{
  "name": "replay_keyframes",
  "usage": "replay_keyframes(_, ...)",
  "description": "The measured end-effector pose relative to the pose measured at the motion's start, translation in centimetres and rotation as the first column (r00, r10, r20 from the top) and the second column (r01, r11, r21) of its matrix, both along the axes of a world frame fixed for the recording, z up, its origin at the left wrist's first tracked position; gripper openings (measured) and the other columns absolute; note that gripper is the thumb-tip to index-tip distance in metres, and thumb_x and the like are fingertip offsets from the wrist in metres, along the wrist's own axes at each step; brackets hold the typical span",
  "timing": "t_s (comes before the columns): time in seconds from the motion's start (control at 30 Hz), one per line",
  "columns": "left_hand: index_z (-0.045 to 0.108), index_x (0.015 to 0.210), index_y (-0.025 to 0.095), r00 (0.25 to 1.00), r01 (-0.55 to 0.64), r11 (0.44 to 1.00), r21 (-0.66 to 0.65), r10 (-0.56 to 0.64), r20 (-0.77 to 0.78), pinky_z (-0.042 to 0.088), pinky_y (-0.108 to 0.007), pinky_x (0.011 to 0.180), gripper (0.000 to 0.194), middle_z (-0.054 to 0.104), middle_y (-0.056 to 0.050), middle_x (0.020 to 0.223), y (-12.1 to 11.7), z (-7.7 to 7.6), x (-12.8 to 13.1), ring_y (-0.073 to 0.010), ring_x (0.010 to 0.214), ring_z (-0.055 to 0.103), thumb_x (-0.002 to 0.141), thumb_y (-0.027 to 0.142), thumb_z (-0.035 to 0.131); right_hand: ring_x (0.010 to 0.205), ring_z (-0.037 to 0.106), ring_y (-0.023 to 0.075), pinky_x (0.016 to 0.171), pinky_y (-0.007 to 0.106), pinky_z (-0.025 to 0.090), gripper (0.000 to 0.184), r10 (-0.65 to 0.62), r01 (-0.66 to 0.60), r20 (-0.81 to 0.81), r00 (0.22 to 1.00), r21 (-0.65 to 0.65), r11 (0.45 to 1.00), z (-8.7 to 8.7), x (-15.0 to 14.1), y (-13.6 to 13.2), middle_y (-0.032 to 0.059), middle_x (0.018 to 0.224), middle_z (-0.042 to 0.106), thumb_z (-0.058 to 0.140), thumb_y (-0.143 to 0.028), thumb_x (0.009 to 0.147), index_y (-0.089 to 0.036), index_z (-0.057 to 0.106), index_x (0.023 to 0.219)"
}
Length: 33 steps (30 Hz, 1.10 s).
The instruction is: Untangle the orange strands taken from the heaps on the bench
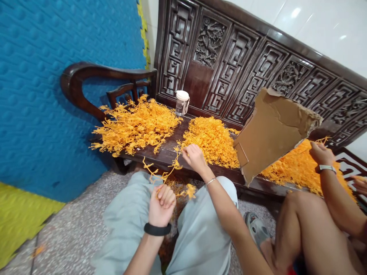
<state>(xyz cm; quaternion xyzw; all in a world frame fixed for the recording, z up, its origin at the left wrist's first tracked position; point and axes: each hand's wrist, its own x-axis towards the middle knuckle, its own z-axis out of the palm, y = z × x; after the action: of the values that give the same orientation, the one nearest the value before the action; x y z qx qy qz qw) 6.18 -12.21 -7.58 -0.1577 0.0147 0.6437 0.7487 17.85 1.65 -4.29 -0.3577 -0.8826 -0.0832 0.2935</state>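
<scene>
- The left hand [162, 202] is closed in a loose fist over the lap, fingers curled round one end of an orange plastic sprue strip [164, 173] that runs up toward the bench edge.
- The right hand [195, 156] reaches to the front of the wooden bench [172, 147], fingertips pinched on the upper end of that same strip, or possibly on a piece from the pile just behind it; motion blur makes this hard to settle.
- Small orange bits [187, 190] lie between the knees, just below the hands, which suggests some pieces have already been broken off.
- The spread-out branched heap [134, 124] sits at the bench's left end, looser and twiggier than the rest; it may be stripped frames.
- The dense middle heap [213, 139] is large, so by my reading much remains to be worked through.
- A torn cardboard sheet [272, 130] leans between the middle heap and the right heap [298, 168].
- Another person's hand [321, 152], with a wristwatch, rests at the right heap, well apart from the wearer's hands.
- A lidded clear bottle [182, 102] stands upright against the carved backrest, between the two nearer heaps.
</scene>
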Motion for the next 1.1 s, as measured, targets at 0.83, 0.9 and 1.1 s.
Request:
replay_keyframes(0.83,0.015,0.049,0.02,0.995,0.005,1.0,0.01,-0.004,-0.102,0.022,-0.017,0.027,0.035,0.013,0.007,0.038,-1.0,0.3,0.8,-0.0065,0.028,0.02,0.074,0.009,0.037,0.075,0.046,0.0147,0.073,0.028,0.035,0.025,-0.507,0.512,-0.598,0.621,-0.181,0.84,0.0,10.2,8.4,0.0072,0.08,0.054,0.04,-0.031,0.08,-0.012,0.057,0.078)
replay_keyframes(0.9,0.014,0.049,0.02,0.995,0.004,1.0,0.018,-0.002,-0.102,0.023,-0.017,0.027,0.035,0.012,0.006,0.039,-0.9,0.4,0.5,-0.0064,0.028,0.02,0.074,0.009,0.037,0.078,0.046,0.0154,0.075,0.029,0.034,0.027,-0.519,0.553,-0.587,0.621,-0.141,0.821,-0.1,10.1,8.4,0.0079,0.082,0.053,0.039,-0.031,0.081,-0.013,0.058,0.077)
replay_keyframes(1.1,0.011,0.05,0.021,0.996,-0.045,0.999,0.023,0.047,-0.072,0.02,-0.018,0.026,0.035,0.004,0.007,0.041,-0.4,0.5,-0.6,-0.0071,0.028,0.015,0.072,0.008,0.036,0.073,0.047,0.016,0.071,0.03,0.035,0.035,-0.573,0.636,-0.57,0.589,-0.11,0.763,0.0,9.7,8.7,0.0084,0.076,0.053,0.033,-0.034,0.084,-0.012,0.057,0.071)
